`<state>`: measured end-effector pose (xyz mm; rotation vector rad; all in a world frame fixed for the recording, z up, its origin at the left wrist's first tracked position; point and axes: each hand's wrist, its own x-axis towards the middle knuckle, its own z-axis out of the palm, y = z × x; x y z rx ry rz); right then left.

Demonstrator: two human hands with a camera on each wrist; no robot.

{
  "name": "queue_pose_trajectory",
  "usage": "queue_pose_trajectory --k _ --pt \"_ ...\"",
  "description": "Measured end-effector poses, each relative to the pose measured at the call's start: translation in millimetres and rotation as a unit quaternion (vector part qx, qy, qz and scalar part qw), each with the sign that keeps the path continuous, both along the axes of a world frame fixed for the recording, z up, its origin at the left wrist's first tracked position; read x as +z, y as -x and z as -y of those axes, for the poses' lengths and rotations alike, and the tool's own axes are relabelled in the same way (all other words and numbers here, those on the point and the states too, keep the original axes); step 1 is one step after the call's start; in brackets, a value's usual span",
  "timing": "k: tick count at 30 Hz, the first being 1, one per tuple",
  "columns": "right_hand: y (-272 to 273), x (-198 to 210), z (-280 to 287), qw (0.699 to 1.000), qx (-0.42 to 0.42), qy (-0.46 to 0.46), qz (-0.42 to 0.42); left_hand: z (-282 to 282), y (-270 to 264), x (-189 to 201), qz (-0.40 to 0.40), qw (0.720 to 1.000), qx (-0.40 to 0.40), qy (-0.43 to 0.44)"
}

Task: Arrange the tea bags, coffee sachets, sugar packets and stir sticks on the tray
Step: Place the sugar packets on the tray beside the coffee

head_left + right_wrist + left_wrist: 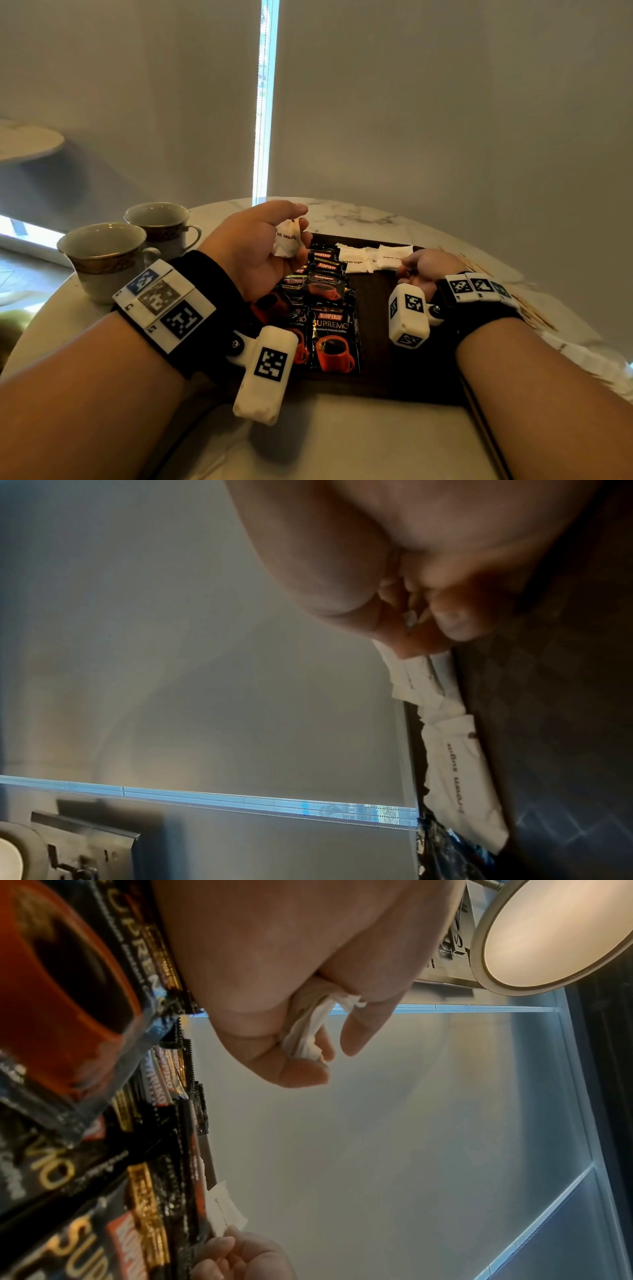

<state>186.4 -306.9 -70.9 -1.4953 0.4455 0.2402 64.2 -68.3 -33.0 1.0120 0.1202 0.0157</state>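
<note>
At frame centre, the left hand (260,246) grips bunched brown sugar packets (287,238) above the coffee sachets (330,337) on the dark tray (394,373). The right hand (428,269), fingers curled, pinches a sugar packet (388,261) lying at the tray's upper edge.

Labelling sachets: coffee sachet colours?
Black coffee sachets with gold lettering, red logo, orange-red cup picture; clearest in head view.

Readable stuff: coffee branding and sugar labels

The black coffee sachets (331,337) say "KOPIKO SUPREMO", with "Premium Instant Coffee" underneath. White sugar packets on the tray (352,262) read "brown sugar", and the one in the left hand (287,238) shows "brown su" upside down.
</note>
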Motion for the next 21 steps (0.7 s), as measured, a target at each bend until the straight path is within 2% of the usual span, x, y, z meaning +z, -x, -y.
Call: queue_pose_trajectory --k 12,21 --pt "2.6 -1.1 -0.1 0.996 0.041 0.075 -0.006 1.2 0.5 -0.8 -0.001 1.0 0.001 -0.005" --pt "7.6 -0.1 -7.6 0.996 0.035 0.076 0.017 1.7 0.2 -2.0 -0.003 1.0 0.006 -0.007"
